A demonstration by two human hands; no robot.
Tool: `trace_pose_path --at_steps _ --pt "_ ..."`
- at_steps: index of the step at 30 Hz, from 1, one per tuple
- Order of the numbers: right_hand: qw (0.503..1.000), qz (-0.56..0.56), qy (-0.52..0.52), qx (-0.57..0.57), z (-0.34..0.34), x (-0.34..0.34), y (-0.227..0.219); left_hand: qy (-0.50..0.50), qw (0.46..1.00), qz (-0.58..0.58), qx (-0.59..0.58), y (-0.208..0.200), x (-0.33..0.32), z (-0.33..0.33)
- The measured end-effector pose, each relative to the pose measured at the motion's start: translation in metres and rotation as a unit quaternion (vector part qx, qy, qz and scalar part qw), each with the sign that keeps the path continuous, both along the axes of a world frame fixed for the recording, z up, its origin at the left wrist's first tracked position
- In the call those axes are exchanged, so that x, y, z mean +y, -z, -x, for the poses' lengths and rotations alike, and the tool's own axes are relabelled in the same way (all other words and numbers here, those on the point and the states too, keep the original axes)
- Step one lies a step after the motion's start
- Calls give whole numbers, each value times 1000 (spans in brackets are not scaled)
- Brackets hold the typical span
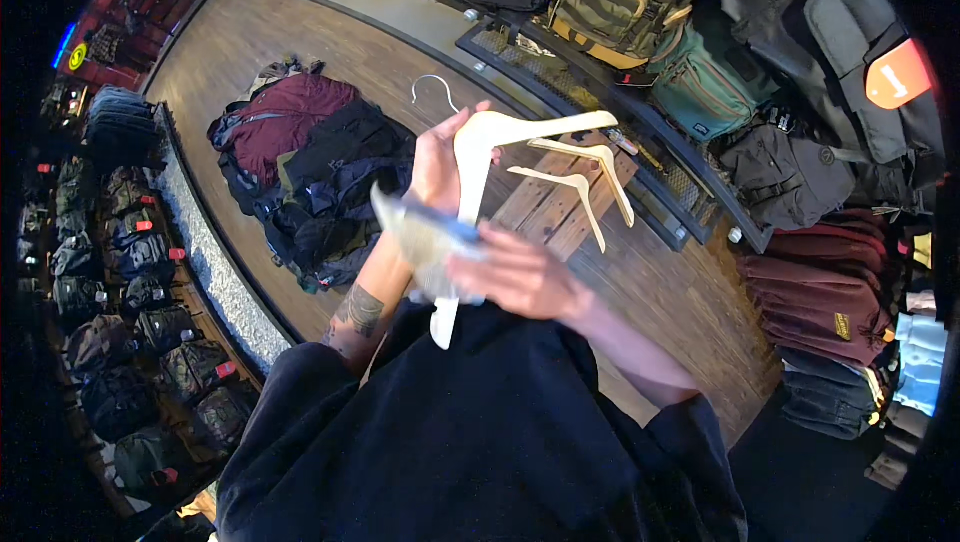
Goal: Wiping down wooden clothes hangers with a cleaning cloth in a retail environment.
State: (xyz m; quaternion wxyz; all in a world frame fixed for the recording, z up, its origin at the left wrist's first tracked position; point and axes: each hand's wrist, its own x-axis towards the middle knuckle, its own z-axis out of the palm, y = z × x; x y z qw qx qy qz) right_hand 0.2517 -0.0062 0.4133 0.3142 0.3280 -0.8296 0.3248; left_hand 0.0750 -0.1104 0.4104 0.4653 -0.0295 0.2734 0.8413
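My left hand (437,160) is closed around the neck of a pale wooden hanger (540,126), just under its metal hook. One arm of the hanger points right, and the other hangs down toward my dark shirt. In my right hand (525,274) is a grey-white cloth (415,240) with a blue part, pressed near the hanger's lower arm. Motion smears both the cloth and this hand, so its exact grip is unclear. Beyond my hands, two more wooden hangers lie on a slatted wooden crate (522,207).
A heap of jackets (310,162) lies on the wood floor at left. Backpacks (615,7) stand behind a dark metal rack (590,92) at upper right. Folded maroon garments (825,287) are stacked at right. Shelves of caps and bags (150,272) line the left side.
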Motion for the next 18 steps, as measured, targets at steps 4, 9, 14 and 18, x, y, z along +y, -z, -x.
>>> trace_pose_path --at_steps 4,9,14,18 --pt "984 -38 173 -32 36 52 -3 32 997 -37 -65 2 11 -24" --pt "985 24 163 -59 33 47 -3 22 997 16 -66 -2 19 -27" --pt "991 89 -28 -99 -23 -13 -1 -30 999 33 -17 11 -2 -7" --pt "988 28 -105 -105 -47 -23 -5 -33 999 42 -12 -3 2 -17"
